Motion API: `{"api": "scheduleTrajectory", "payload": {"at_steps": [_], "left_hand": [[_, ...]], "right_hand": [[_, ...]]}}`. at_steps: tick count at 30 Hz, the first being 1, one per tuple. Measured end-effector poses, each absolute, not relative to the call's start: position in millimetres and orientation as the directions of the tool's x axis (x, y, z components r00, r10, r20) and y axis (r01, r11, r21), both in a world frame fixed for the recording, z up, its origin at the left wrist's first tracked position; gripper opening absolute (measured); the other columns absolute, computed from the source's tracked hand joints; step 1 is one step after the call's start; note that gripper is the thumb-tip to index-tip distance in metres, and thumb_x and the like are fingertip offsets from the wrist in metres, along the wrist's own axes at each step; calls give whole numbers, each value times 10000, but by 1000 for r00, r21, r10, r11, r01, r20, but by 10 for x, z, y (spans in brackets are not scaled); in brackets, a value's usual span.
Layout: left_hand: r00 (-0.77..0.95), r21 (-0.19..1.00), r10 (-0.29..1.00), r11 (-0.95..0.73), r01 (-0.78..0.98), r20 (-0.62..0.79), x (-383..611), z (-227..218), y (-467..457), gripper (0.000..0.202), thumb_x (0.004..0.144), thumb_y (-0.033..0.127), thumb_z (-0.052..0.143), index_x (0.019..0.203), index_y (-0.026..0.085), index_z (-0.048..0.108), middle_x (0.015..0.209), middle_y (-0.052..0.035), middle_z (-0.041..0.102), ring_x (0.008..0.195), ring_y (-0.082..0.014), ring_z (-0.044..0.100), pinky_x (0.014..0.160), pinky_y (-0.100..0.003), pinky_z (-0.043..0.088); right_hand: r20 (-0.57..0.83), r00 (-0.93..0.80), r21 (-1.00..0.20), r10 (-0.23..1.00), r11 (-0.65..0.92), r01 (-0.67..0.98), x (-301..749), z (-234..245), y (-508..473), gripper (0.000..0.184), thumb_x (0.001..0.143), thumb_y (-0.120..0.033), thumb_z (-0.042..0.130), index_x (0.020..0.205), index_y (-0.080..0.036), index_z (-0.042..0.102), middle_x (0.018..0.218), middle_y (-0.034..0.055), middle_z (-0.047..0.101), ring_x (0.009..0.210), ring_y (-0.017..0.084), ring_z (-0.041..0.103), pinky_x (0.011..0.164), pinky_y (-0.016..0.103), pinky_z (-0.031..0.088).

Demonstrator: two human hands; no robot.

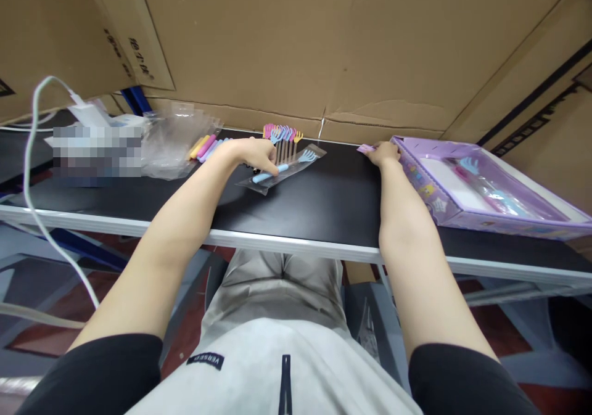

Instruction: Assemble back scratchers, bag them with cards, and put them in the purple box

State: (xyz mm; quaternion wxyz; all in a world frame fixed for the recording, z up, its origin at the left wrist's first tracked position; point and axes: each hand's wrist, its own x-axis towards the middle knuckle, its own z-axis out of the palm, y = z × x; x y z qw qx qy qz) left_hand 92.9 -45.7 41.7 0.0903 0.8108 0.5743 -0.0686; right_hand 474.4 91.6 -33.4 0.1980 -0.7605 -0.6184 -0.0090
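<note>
My left hand is closed on a light-blue back scratcher inside a clear plastic bag, its thumb on the handle and the claw head pointing right. Just beyond that hand lies a row of back scratchers with pink, blue, purple and yellow claw heads; the hand and wrist cover their middles. Yellow, pink and blue handles show left of the wrist. At the back of the table, beside the purple box, my right hand has its fingers closed at a small purple card; the fingertips are partly hidden.
On the right stands the open purple box with bagged back scratchers inside. Clear plastic bags lie at the left, near a white cable and plug. Cardboard walls the black table's back edge.
</note>
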Motion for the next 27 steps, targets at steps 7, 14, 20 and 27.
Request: {"api": "scheduleTrajectory", "payload": {"at_steps": [7,14,20,27], "left_hand": [[374,82,903,-365,927,-211,1071,334,-493,271,800,431,622,885,198,733,837,-41,743,853,-224,698,892,-295,480],[424,106,885,-410,906,-192,1086,244,-419,203,752,407,617,783,212,664,776,-32,711,794,-219,671,865,-309,485],[398,112,896,-382,917,-197,1053,217,-375,207,718,421,642,765,227,695,823,-49,732,862,-250,689,920,-334,492],[391,103,897,-378,920,-205,1035,202,-349,238,746,435,641,806,212,699,865,-62,737,870,-253,699,819,-317,489]], "right_hand": [[253,325,-286,911,-251,925,4602,-323,740,469,1035,-340,699,1477,-182,705,1550,221,587,1452,344,528,1202,472,437],[265,216,-181,940,-172,968,4618,-369,711,390,1063,-346,624,1337,-94,741,1560,253,562,1488,368,448,1260,556,338],[277,214,-157,937,-175,972,4574,-355,683,398,1067,-271,563,1365,-77,744,1531,267,605,1501,381,477,1264,594,348],[267,240,-204,933,-189,961,4538,-330,666,429,1103,-263,498,1393,-38,721,1543,291,583,1503,386,469,1275,579,296]]}}
